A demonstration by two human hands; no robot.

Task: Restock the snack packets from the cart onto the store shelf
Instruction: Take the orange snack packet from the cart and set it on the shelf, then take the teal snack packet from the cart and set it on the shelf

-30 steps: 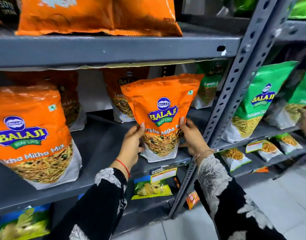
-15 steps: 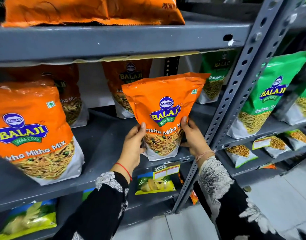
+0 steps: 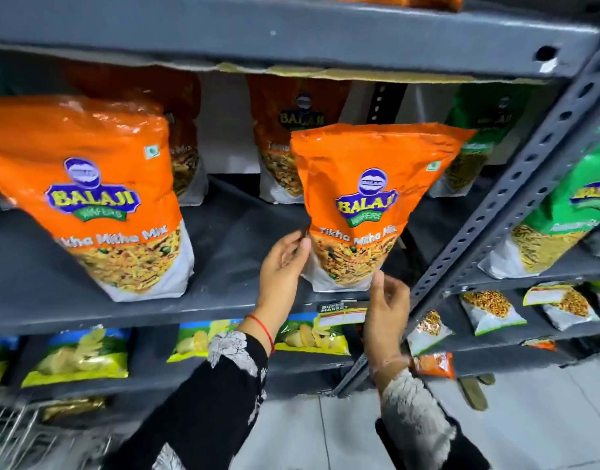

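Head view: an orange snack packet stands upright near the front edge of a grey store shelf, right of a matching packet. Left hand touches its lower left edge with loose fingers; right hand hovers open just below its base. Placement looks nearly finished; the next move probably calls for letting go and reaching to the cart at lower left.

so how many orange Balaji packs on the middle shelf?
4. Front left pack; one behind it; back centre pack; front pack at the left hand and right hand. More may be hidden behind.
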